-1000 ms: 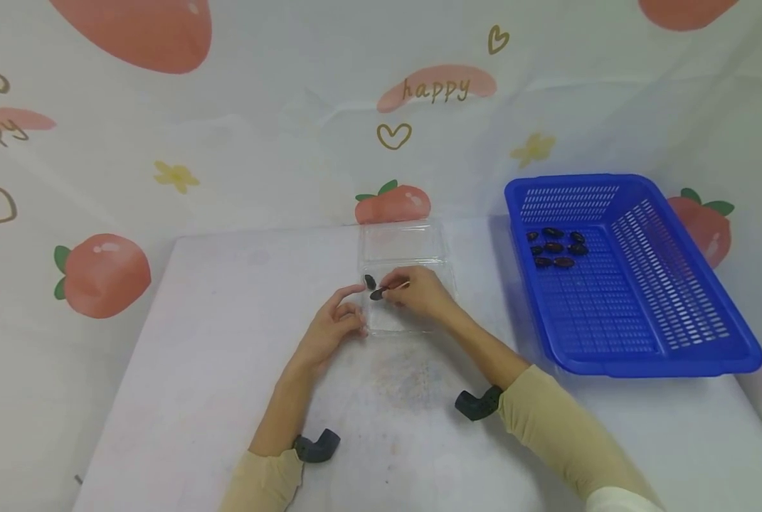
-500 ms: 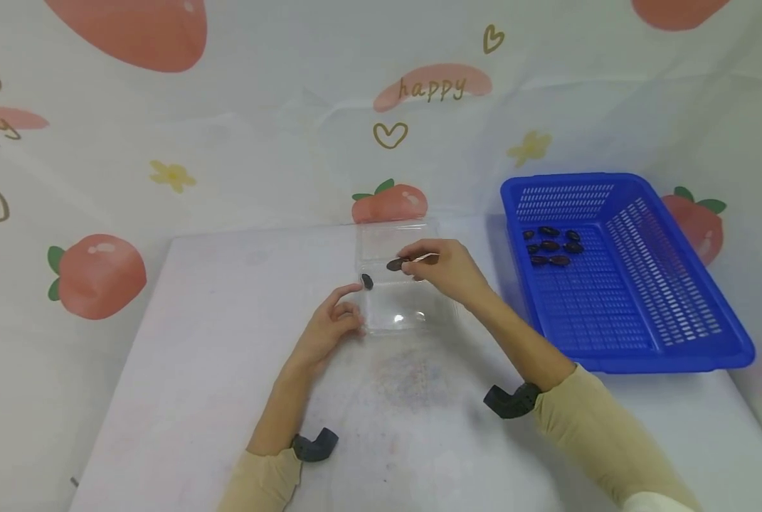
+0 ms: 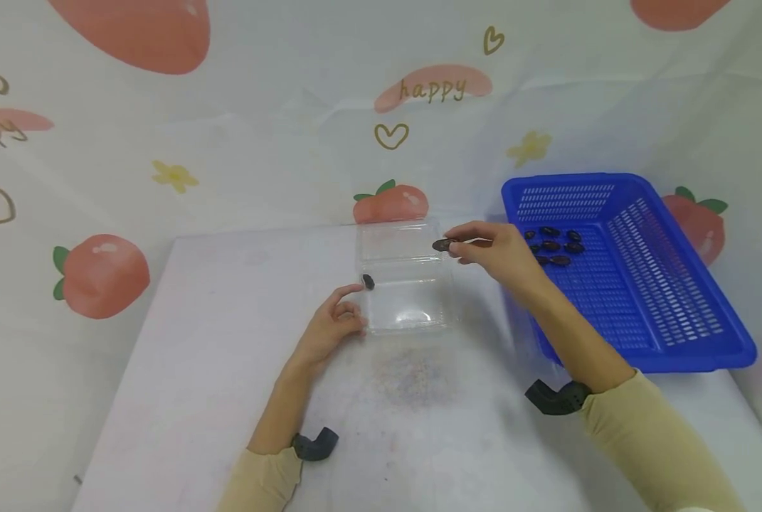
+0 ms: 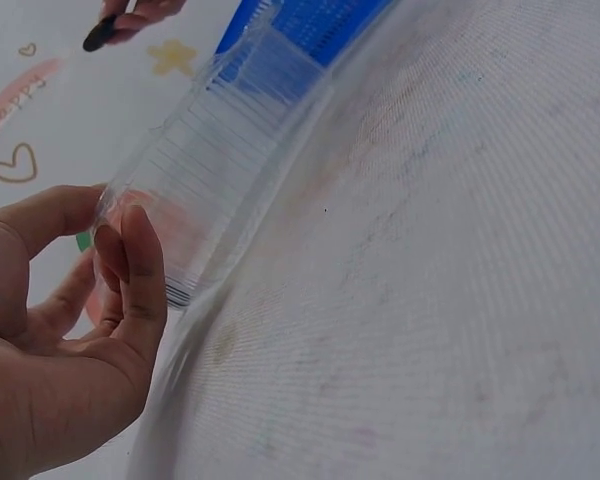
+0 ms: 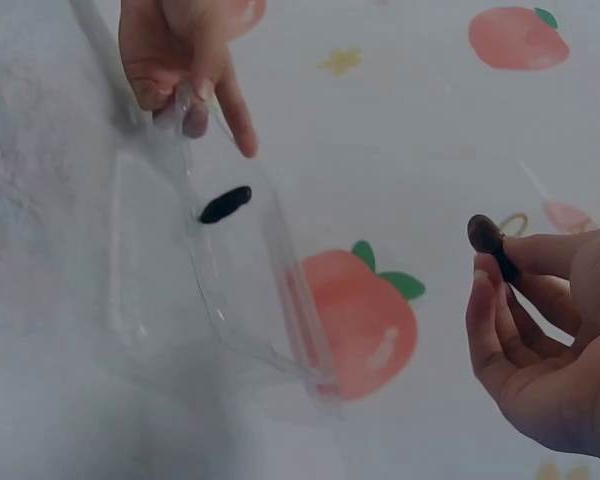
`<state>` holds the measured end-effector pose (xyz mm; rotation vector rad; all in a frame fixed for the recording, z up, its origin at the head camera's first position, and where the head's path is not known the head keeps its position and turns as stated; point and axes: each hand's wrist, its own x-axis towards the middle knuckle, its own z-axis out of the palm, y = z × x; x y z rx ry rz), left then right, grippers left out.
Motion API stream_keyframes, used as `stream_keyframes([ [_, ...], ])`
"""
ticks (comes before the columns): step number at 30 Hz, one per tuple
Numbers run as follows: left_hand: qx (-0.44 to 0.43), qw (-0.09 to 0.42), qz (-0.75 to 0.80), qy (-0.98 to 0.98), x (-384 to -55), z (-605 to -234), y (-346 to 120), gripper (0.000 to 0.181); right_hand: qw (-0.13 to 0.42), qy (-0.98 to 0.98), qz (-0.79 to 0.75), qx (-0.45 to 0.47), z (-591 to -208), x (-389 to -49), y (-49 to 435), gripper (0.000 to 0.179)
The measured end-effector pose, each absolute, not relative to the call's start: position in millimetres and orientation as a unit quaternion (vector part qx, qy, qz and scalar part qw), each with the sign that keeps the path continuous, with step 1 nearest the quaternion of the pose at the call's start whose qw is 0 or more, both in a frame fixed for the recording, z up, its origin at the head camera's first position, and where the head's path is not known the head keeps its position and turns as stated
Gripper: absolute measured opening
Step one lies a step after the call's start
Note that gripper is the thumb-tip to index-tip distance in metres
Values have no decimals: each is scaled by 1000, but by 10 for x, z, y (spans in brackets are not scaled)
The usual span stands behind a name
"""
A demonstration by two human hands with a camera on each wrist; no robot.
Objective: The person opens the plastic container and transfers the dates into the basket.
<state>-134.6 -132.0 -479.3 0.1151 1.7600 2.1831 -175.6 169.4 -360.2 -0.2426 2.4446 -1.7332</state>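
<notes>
My left hand [image 3: 329, 327] grips the near left side of a clear plastic box [image 3: 409, 306], its fingers and thumb at the rim [image 4: 105, 205]. The hinged lid [image 3: 398, 243] lies folded back behind it. One dark, wrinkled date [image 3: 368, 281] rests inside at the left, close to my left index finger; it shows as a black oval date [image 5: 226, 204] in the right wrist view. My right hand [image 3: 505, 259] pinches another dark date [image 3: 442, 245] between thumb and fingertips, raised at the right of the lid.
A blue slotted basket [image 3: 669, 364] stands at the right, partly behind my right forearm. Several dark dates [image 3: 551, 246] lie in its far left corner. A white printed backdrop [image 3: 278, 142] rises behind the white table [image 3: 227, 320].
My right hand has lifted the date from the box's left side and carried it up and right, towards the basket. The left hand stays at the box.
</notes>
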Motion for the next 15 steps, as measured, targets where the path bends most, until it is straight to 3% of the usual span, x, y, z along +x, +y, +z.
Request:
stream_keyframes([
  [15, 52, 159, 748, 642, -1342, -4790, -1325, 63, 62, 833, -549, -36, -3503, -1795, 2277, 43],
])
